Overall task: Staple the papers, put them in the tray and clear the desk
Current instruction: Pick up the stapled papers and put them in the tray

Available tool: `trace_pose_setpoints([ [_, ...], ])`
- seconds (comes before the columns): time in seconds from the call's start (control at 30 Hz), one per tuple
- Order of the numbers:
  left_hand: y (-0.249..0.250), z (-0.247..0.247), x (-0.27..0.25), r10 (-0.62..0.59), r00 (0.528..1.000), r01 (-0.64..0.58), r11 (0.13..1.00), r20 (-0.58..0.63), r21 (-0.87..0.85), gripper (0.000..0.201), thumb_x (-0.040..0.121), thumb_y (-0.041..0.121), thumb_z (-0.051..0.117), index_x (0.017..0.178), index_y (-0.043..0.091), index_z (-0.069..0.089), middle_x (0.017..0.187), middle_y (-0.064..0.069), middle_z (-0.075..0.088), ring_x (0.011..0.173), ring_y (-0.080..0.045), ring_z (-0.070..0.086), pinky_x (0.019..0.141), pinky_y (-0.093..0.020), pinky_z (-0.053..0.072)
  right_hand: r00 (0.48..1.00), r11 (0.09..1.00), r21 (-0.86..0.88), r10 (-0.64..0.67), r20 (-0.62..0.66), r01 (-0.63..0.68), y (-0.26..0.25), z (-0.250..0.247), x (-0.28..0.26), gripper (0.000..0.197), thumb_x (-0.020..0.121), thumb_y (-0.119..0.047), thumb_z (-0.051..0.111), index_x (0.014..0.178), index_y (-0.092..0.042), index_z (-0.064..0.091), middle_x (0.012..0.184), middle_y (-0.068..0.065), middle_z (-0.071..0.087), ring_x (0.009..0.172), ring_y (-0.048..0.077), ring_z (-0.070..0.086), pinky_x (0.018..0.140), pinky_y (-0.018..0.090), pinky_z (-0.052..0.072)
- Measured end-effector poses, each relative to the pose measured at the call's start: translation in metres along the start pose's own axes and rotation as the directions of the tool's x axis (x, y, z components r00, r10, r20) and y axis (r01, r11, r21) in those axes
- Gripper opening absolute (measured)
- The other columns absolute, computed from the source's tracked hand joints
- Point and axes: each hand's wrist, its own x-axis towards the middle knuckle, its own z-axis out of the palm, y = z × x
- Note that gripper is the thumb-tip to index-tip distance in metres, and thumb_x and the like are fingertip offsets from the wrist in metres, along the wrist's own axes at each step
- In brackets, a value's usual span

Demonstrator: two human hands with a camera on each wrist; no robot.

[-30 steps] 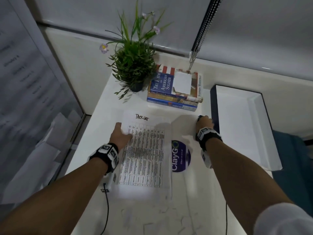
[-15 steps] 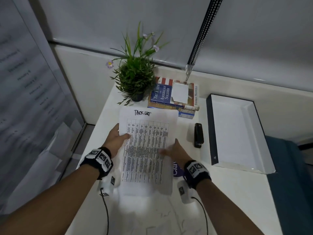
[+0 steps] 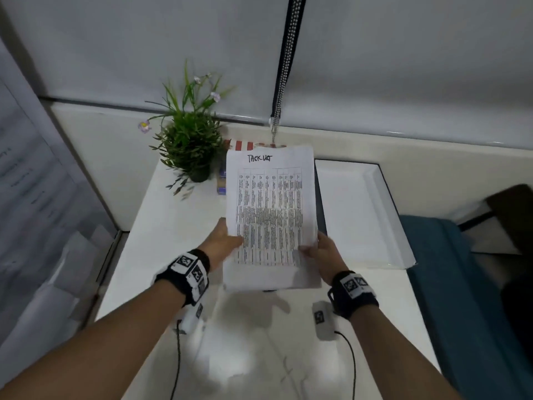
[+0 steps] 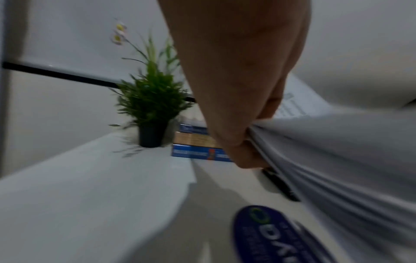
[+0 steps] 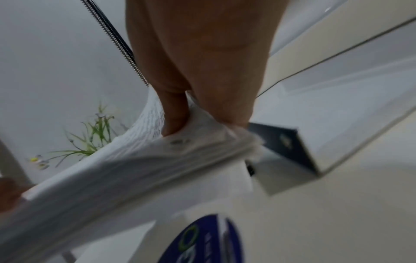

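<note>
A stack of printed papers point(image 3: 269, 209) headed with handwriting is lifted off the white desk point(image 3: 161, 255). My left hand point(image 3: 223, 241) pinches its lower left edge, thumb on top. My right hand point(image 3: 323, 251) pinches the lower right edge. From the left wrist the papers point(image 4: 326, 160) show as several sheets gripped by the left hand point(image 4: 238, 138). In the right wrist view the right hand point(image 5: 202, 113) grips the papers point(image 5: 135, 169). The black stapler point(image 4: 281, 185) lies on the desk under the raised sheets. A white tray point(image 3: 354, 215) with dark sides sits to the right.
A potted green plant point(image 3: 190, 145) stands at the desk's back left, with a stack of books point(image 4: 198, 142) beside it, mostly hidden behind the papers in the head view. A round blue sticker point(image 4: 270, 231) lies on the desk. A bead chain point(image 3: 284, 67) hangs from the blind.
My right hand left the stapler on the desk and came over to the papers. Both hands then took hold of the stack and raised it off the desk.
</note>
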Motion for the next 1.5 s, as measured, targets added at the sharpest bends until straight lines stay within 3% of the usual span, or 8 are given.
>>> trace_pose_setpoints([
  [0.17,0.029,0.101,0.025,0.080,0.991,-0.075,0.996,-0.110,0.046,0.045,0.091,0.003,0.050,0.132,0.011,0.034,0.111,-0.009,0.054,0.097,-0.022,0.054,0.070,-0.026,0.046,0.985,0.999,-0.048,-0.021,-0.172,0.013,-0.020,-0.081,0.013,0.029,0.064,0.001,0.057,0.091,-0.001,0.064,0.095,0.022,0.067,0.084,0.031,0.063,0.080,0.050,0.054],
  [0.23,0.040,0.146,0.042,0.097,0.987,-0.089,0.994,-0.130,0.064,0.045,0.091,0.002,0.048,0.133,0.010,0.033,0.115,-0.012,0.054,0.093,-0.021,0.053,0.066,-0.023,0.045,0.960,0.992,-0.126,-0.031,-0.277,-0.004,-0.027,-0.117,0.020,0.013,0.069,0.005,0.050,0.070,-0.007,0.054,0.074,0.013,0.058,0.069,0.023,0.053,0.062,0.030,0.051],
  [0.33,0.053,0.191,0.062,0.084,0.985,-0.077,0.996,-0.151,0.051,0.054,0.093,0.002,0.044,0.143,0.013,0.025,0.130,-0.005,0.047,0.103,-0.022,0.051,0.079,-0.026,0.044,0.935,0.951,-0.308,-0.083,-0.344,-0.029,-0.028,-0.154,0.038,0.015,0.076,0.005,0.048,0.071,-0.008,0.042,0.067,0.007,0.040,0.061,0.016,0.035,0.047,0.017,0.035],
  [0.53,0.065,0.256,0.098,0.091,0.984,-0.067,0.985,-0.150,0.159,0.060,0.093,0.000,0.039,0.147,0.013,0.016,0.118,-0.017,0.056,0.100,-0.033,0.059,0.085,-0.038,0.048,0.917,0.856,-0.503,-0.103,-0.386,-0.116,-0.011,-0.214,0.086,0.023,0.077,0.001,0.052,0.099,0.007,0.052,0.099,0.023,0.058,0.089,0.032,0.058,0.068,0.029,0.039],
  [0.7,0.061,0.278,0.120,0.035,0.995,-0.009,0.966,-0.097,0.258,0.078,0.090,-0.006,0.044,0.150,0.018,-0.001,0.124,-0.014,0.047,0.079,-0.025,0.056,0.067,-0.031,0.047,0.929,0.811,-0.563,-0.071,-0.363,-0.158,-0.007,-0.223,0.103,0.035,0.087,-0.002,0.045,0.121,0.005,0.049,0.121,0.023,0.058,0.108,0.036,0.059,0.082,0.033,0.046],
  [0.93,0.052,0.297,0.142,-0.040,0.990,0.097,0.890,-0.136,0.446,0.073,0.084,-0.013,0.048,0.147,0.009,0.019,0.144,-0.022,0.029,0.121,-0.032,0.047,0.105,-0.036,0.041,0.924,0.773,-0.587,-0.002,-0.383,-0.242,0.010,-0.225,0.117,0.031,0.088,-0.010,0.045,0.116,0.004,0.047,0.091,0.014,0.051,0.094,0.034,0.062,0.082,0.038,0.050],
  [1.07,0.047,0.294,0.141,-0.074,0.988,0.135,0.830,-0.134,0.541,0.055,0.091,-0.006,0.042,0.142,0.003,0.026,0.149,-0.021,0.023,0.103,-0.019,0.037,0.095,-0.025,0.038,0.925,0.712,-0.646,0.014,-0.380,-0.277,0.017,-0.225,0.117,0.038,0.089,-0.005,0.044,0.126,0.002,0.042,0.113,0.018,0.056,0.110,0.035,0.058,0.093,0.038,0.047],
  [1.5,0.041,0.285,0.128,-0.054,0.998,0.025,0.753,0.024,0.657,0.074,0.088,0.000,0.052,0.151,0.011,0.015,0.160,-0.018,-0.002,0.147,-0.033,0.017,0.113,-0.036,0.033,0.942,0.620,-0.752,-0.058,-0.329,-0.224,0.018,-0.227,0.115,0.056,0.086,-0.003,0.046,0.139,-0.008,0.032,0.139,0.018,0.044,0.127,0.036,0.046,0.101,0.044,0.044],
])
